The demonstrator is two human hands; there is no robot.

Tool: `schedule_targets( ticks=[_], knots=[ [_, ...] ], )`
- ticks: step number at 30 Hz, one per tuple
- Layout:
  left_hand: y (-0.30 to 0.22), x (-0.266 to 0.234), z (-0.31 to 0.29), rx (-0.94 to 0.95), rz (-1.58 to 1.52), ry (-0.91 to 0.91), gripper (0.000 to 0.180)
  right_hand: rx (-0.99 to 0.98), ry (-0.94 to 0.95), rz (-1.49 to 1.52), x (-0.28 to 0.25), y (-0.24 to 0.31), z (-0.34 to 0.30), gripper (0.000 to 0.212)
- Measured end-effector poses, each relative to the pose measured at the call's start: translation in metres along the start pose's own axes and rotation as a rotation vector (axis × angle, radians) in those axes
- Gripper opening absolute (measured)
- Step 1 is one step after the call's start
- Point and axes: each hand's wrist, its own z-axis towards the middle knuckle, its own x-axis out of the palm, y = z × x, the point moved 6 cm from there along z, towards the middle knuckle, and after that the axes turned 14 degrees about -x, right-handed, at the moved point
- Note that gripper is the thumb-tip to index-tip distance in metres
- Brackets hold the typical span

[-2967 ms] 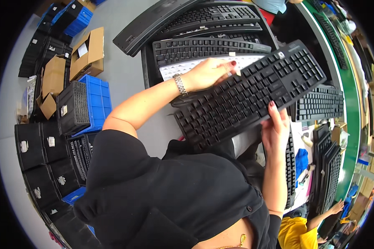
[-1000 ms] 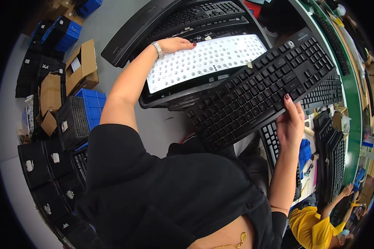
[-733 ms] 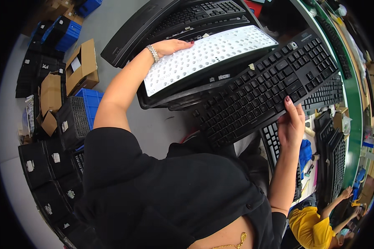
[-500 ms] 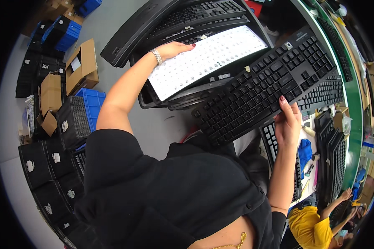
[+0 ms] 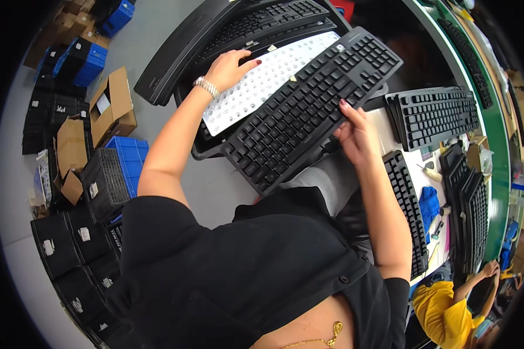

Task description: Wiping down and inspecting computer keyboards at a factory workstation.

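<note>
My right hand (image 5: 358, 132) grips the near edge of a black full-size keyboard (image 5: 305, 113), thumb on top, keys facing up. The keyboard is tilted and covers part of a white sheet (image 5: 244, 96) dotted with rows of small round domes. My left hand (image 5: 230, 70) is at the far left side of that sheet, thumb and fingers apart; whether it touches the sheet is unclear. Beneath and behind the sheet, a black bin (image 5: 206, 153) holds more black keyboards (image 5: 268, 22), standing close together.
Stacked keyboards (image 5: 436, 116) lie on a white table to the right, with another keyboard (image 5: 406, 203) along its near edge and a blue cloth (image 5: 429, 206). A person in yellow (image 5: 439, 311) works at lower right. Cartons (image 5: 113, 102), blue crates (image 5: 128, 160) and black boxes (image 5: 55, 244) line the left.
The keyboard in my right hand has moved left, over the white sheet. My left hand has shifted slightly left and its fingers have spread. Stacked keyboards on the table are now uncovered.
</note>
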Motion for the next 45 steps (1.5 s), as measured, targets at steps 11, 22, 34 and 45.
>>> schedule_targets(
  ticks=[11, 22, 34, 45],
  knots=[
    [-0.114, 0.009, -0.116, 0.377, 0.249, 0.063, 0.118, 0.016, -0.153, 0.222, -0.02, -0.052, 0.034, 0.029],
    [-0.068, 0.015, -0.074, 0.297, 0.142, 0.382, 0.125, 0.258, 0.132, -0.349, 0.007, -0.029, -0.022, 0.028],
    [-0.039, 0.037, -0.063, 0.287, 0.417, 0.268, 0.128, -0.036, -0.534, -1.374, -0.184, 0.178, -0.201, 0.025],
    [-0.127, 0.057, -0.057, 0.421, 0.135, -0.006, 0.086, 0.053, -0.422, -2.215, -0.326, 0.214, -0.233, 0.028]
  ],
)
